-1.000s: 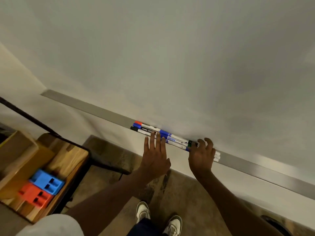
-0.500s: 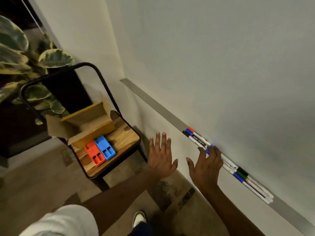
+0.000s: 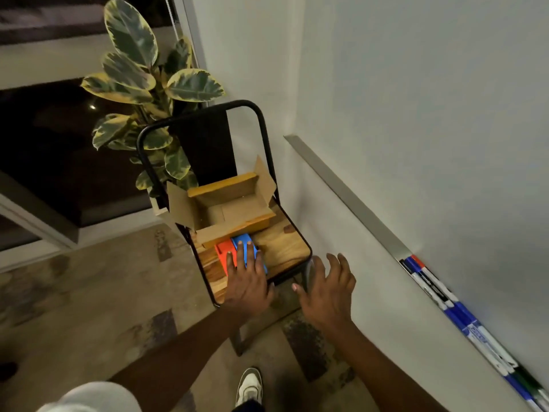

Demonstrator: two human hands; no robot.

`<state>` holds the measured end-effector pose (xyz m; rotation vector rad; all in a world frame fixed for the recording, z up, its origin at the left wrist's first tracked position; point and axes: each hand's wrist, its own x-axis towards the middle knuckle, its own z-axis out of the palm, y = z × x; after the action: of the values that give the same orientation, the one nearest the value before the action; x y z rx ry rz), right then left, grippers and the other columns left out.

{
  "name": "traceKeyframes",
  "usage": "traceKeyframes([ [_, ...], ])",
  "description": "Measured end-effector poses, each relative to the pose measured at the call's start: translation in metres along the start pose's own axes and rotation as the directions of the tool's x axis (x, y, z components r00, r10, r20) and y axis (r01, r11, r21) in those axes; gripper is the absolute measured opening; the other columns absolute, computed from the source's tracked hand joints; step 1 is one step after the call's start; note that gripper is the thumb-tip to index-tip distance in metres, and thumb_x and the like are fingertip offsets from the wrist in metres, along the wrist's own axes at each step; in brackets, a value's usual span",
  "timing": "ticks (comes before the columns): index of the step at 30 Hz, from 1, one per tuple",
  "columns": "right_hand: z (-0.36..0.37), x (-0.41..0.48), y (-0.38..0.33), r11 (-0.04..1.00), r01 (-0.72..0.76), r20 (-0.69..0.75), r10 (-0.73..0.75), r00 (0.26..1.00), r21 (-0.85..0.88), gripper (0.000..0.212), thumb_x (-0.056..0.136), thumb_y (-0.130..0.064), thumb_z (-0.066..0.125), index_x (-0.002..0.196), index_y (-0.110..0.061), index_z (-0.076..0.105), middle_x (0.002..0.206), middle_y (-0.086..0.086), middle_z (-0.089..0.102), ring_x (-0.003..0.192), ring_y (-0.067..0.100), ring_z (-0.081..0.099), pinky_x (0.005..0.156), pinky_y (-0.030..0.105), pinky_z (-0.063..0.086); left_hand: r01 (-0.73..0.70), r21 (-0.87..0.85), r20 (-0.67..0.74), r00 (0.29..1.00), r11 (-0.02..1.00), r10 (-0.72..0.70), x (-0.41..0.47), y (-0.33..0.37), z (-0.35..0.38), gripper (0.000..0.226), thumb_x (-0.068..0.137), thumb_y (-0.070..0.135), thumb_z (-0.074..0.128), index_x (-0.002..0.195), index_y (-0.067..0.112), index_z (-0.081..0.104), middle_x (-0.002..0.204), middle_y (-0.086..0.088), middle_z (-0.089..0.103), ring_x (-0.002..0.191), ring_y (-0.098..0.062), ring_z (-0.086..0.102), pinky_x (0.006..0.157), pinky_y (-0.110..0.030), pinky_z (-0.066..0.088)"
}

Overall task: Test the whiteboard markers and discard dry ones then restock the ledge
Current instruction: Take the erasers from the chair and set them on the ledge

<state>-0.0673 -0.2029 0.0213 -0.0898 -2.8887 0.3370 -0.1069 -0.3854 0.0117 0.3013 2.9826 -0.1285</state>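
Several whiteboard markers (image 3: pixel 463 316) with red, blue, black and green caps lie in a row on the metal ledge (image 3: pixel 353 203) under the whiteboard (image 3: pixel 430 99), at the right. My left hand (image 3: pixel 246 281) hovers with fingers spread over a blue block (image 3: pixel 242 243) and a red block (image 3: pixel 223 254) on the chair seat; contact is unclear. My right hand (image 3: pixel 326 289) hangs open beside the seat's front corner, holding nothing. An open cardboard box (image 3: pixel 225 203) stands at the back of the seat.
The boxes rest on a black-framed chair (image 3: pixel 285 248) with a wooden seat, against the wall's corner. A potted plant (image 3: pixel 142 84) with large variegated leaves stands behind it. Patterned floor lies below, with my shoe (image 3: pixel 249 388) at the bottom.
My view swung left from the ledge to the chair. Both hands left the markers and moved over to the chair seat, the left now above the coloured blocks.
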Motion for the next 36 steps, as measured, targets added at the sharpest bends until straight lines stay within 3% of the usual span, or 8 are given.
traceKeyframes([
  [4, 0.027, 0.019, -0.044, 0.999, 0.038, 0.092, -0.036, 0.995, -0.019, 0.077, 0.071, -0.064, 0.062, 0.129, -0.019, 0.039, 0.133, 0.019, 0.049, 0.125, 0.041, 0.042, 0.09, 0.054, 0.044, 0.028, -0.018, 0.054, 0.998, 0.999, -0.027, 0.006, -0.041, 0.018, 0.094, 0.078, 0.067, 0.046, 0.141, -0.003, 0.037, 0.149, -0.029, 0.028, 0.139, -0.047, 0.018, 0.11, -0.063, 0.018],
  [8, 0.055, 0.035, -0.075, 0.994, 0.086, 0.176, -0.072, 0.982, -0.072, 0.071, 0.075, -0.062, 0.056, 0.131, -0.019, 0.044, 0.133, 0.018, 0.049, 0.126, 0.04, 0.04, 0.09, 0.053, 0.044, 0.003, -0.093, 0.106, 0.994, 0.996, 0.007, 0.019, -0.069, 0.04, 0.1, 0.075, 0.075, 0.041, 0.136, -0.005, 0.043, 0.141, -0.03, 0.04, 0.132, -0.047, 0.034, 0.106, -0.063, 0.026],
  [16, 0.095, 0.063, -0.104, 0.993, 0.092, 0.318, -0.062, 0.946, -0.081, 0.065, 0.078, -0.054, 0.058, 0.131, -0.02, 0.042, 0.127, 0.012, 0.053, 0.126, 0.039, 0.038, 0.088, 0.052, 0.039, -0.071, -0.101, 0.112, 0.99, 0.992, 0.082, 0.039, -0.09, 0.055, 0.101, 0.066, 0.076, 0.043, 0.132, -0.001, 0.048, 0.137, -0.026, 0.047, 0.127, -0.045, 0.041, 0.103, -0.062, 0.029],
  [23, 0.108, 0.065, -0.119, 0.971, 0.236, 0.29, -0.219, 0.932, -0.024, 0.059, 0.075, -0.054, 0.063, 0.122, -0.019, 0.054, 0.118, 0.01, 0.057, 0.112, 0.033, 0.046, 0.082, 0.045, 0.042, -0.05, -0.131, 0.114, 0.991, 0.99, 0.065, 0.046, -0.098, 0.06, 0.096, 0.066, 0.069, 0.038, 0.132, 0.0, 0.048, 0.137, -0.024, 0.047, 0.128, -0.043, 0.039, 0.107, -0.059, 0.024],
  [26, 0.116, 0.057, -0.131, 0.954, 0.298, 0.284, -0.282, 0.916, -0.016, 0.044, 0.077, -0.049, 0.057, 0.109, -0.019, 0.06, 0.11, 0.006, 0.062, 0.108, 0.03, 0.046, 0.082, 0.043, 0.041, -0.1, -0.114, 0.07, 0.992, 0.988, 0.109, 0.046, -0.106, 0.06, 0.083, 0.068, 0.056, 0.038, 0.127, 0.0, 0.052, 0.129, -0.022, 0.054, 0.123, -0.041, 0.043, 0.105, -0.058, 0.029],
  [29, 0.122, 0.048, -0.139, 0.945, 0.328, 0.315, -0.309, 0.897, -0.007, 0.036, 0.077, -0.046, 0.054, 0.101, -0.02, 0.061, 0.107, 0.003, 0.062, 0.112, 0.03, 0.046, 0.083, 0.044, 0.042, -0.131, -0.092, 0.067, 0.988, 0.987, 0.138, 0.044, -0.114, 0.059, 0.083, 0.064, 0.059, 0.041, 0.123, 0.002, 0.054, 0.12, -0.019, 0.058, 0.116, -0.039, 0.047, 0.102, -0.059, 0.034],
  [33, 0.122, 0.035, -0.144, 0.95, 0.311, 0.34, -0.298, 0.892, 0.016, 0.037, 0.074, -0.044, 0.059, 0.102, -0.019, 0.06, 0.107, 0.004, 0.061, 0.111, 0.031, 0.046, 0.082, 0.043, 0.042, -0.144, -0.08, 0.095, 0.984, 0.986, 0.152, 0.032, -0.118, 0.065, 0.087, 0.061, 0.059, 0.043, 0.125, 0.001, 0.054, 0.121, -0.021, 0.058, 0.118, -0.041, 0.048, 0.104, -0.06, 0.032],
  [36, 0.119, 0.023, -0.146, 0.965, 0.26, 0.367, -0.258, 0.894, 0.045, 0.048, 0.074, -0.043, 0.06, 0.113, -0.015, 0.056, 0.112, 0.008, 0.058, 0.105, 0.031, 0.052, 0.082, 0.043, 0.044, -0.181, -0.09, 0.13, 0.973, 0.979, 0.192, 0.019, -0.12, 0.073, 0.098, 0.057, 0.069, 0.051, 0.128, 0.002, 0.052, 0.123, -0.019, 0.058, 0.117, -0.039, 0.05, 0.103, -0.058, 0.034],
])
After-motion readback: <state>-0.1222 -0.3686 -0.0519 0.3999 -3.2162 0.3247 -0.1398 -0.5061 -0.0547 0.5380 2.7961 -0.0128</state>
